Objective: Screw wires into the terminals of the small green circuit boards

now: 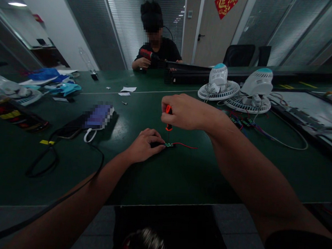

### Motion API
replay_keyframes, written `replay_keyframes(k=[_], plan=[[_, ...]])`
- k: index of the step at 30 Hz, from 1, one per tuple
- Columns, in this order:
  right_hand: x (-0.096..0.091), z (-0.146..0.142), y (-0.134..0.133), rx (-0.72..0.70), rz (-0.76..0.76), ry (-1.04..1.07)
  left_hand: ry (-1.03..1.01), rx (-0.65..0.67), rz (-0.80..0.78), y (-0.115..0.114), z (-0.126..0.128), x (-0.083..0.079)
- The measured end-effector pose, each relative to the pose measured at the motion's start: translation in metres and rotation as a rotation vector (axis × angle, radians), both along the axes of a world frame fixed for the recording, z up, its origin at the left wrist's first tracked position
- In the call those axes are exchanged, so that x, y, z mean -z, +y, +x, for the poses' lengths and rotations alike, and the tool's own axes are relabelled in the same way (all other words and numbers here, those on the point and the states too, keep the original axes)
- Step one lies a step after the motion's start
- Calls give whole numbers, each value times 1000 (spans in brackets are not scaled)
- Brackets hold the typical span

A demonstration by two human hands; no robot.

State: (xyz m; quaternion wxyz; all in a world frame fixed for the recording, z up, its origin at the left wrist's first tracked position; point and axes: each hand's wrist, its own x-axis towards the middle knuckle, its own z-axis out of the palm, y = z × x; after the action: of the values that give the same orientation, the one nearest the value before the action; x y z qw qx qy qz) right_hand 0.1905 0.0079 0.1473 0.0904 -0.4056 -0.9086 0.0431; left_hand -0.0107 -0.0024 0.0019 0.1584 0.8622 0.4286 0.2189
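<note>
Right hand (183,110) is gripping orange-handled screwdriver (169,110) upright, left hand (145,147) is pinching green circuit board (169,145), ideally bracing it flat, the shaft bearing straight down.

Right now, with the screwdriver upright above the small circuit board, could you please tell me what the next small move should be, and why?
Probably seat the screwdriver squarely on the circuit board: the right hand holds it upright, shaft pointing down there, and the left hand has fingertips at the board's left end. Whether the tip touches is too small to tell.
</note>
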Motion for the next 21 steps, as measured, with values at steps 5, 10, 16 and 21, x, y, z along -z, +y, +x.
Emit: replay_keyframes(k=[5,10,16,21], plan=[[0,0,0,-14,-3,2,6,-6,3,-1,1,0],[0,1,0,-19,-9,4,3,7,14,0,1,1],[0,1,-1,-20,5,-6,5,-22,3,-3,4,-3],[1,1,-1,-27,-25,-1,78,5,-53,-5,6,-18]])
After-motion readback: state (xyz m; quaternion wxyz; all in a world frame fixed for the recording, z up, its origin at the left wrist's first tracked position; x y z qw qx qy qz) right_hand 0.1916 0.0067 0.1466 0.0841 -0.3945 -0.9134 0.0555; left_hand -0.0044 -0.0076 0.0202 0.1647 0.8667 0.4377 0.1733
